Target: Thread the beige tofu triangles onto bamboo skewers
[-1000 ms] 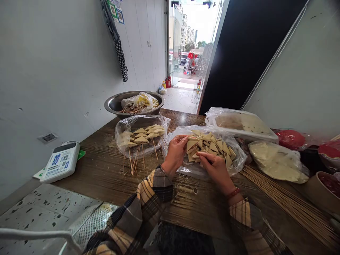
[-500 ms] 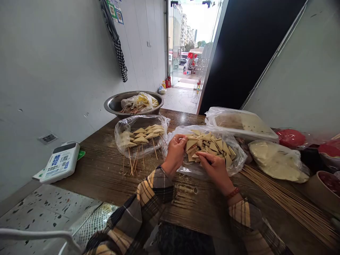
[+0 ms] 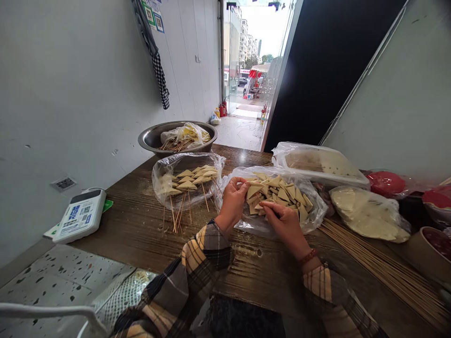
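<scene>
My left hand [image 3: 234, 199] pinches a pale tofu triangle [image 3: 252, 190] between thumb and fingers, over the near left part of an open plastic bag. Close by on the right, my right hand [image 3: 282, 219] is closed on a thin bamboo skewer [image 3: 258, 201] whose tip is at the triangle; most of the skewer is hidden by the fingers. Beneath both hands lies a heap of loose tofu triangles [image 3: 285, 190] in the clear plastic bag [image 3: 319, 216]. To the left, several skewered tofu triangles [image 3: 193, 178] rest on another plastic bag [image 3: 162, 166], sticks pointing toward me.
A steel basin [image 3: 143, 138] holding bagged skewers stands at the back left. Bare bamboo skewers [image 3: 384, 272] lie on the right, beside a bag of pale slices [image 3: 369, 213], a white tray [image 3: 317, 162] and a bowl [image 3: 428, 253]. A white payment device [image 3: 82, 216] sits at the left edge.
Almost nothing differs. Both hands keep nearly the same place and grip, with only a tiny shift at the tofu triangle and skewer tip.
</scene>
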Available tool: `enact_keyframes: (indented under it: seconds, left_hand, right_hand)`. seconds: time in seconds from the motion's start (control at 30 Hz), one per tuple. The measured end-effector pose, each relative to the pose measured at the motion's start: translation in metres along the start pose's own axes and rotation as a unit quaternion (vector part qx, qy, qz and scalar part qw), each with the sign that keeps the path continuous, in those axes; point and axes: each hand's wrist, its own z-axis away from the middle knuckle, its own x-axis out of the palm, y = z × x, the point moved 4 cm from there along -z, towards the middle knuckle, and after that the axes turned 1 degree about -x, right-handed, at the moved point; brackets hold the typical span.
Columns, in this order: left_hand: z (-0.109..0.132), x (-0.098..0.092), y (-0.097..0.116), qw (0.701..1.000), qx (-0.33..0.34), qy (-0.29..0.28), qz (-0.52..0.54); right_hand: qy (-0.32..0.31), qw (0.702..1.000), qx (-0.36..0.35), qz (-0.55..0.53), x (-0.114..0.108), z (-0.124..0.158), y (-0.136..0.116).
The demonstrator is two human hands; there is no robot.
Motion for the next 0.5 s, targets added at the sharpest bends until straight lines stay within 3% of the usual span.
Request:
enact_keyframes:
  seconds: [0.5]
  left_hand:
    - [0.0009, -0.0001, 0.0018, 0.999, 0.015, 0.018, -0.025]
  right_hand:
    - [0.003, 1.0, -0.004, 0.007, 0.0001, -0.0006, -0.0023]
